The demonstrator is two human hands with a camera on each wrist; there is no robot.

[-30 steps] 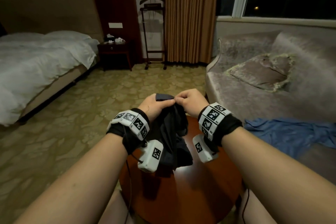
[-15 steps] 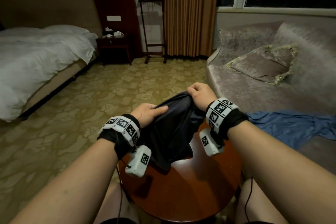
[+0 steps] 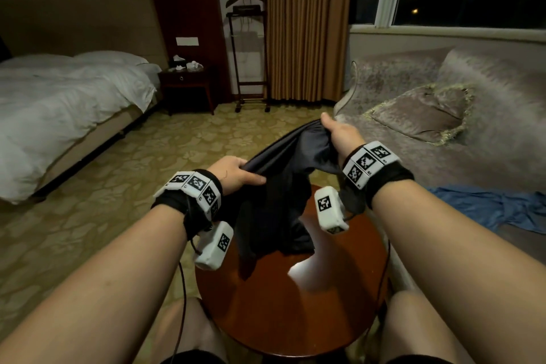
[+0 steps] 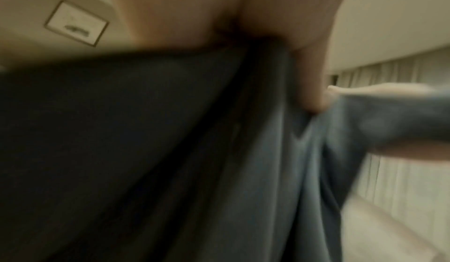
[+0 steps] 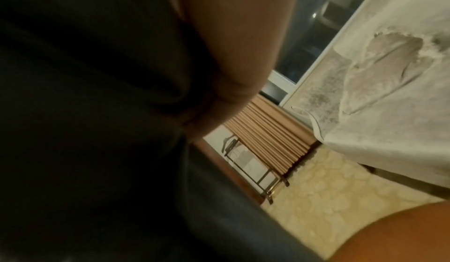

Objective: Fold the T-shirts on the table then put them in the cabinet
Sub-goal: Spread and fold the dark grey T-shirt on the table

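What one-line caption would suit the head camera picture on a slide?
Both hands, left hand and right hand, grip a dark T-shirt stretched above a round wooden table.

Dark T-shirt, near-black with a greyish sheen, held up above the round wooden table; upper edge pulled into a taut slanting line, lower at the near left end, higher at the far right end; rest of the cloth hanging bunched and creased, its lowest folds seeming to touch the tabletop, though contact is hard to tell. Blue T-shirt lying crumpled and spread on the seat to the right of the table, well apart from the dark one; no fold in it.
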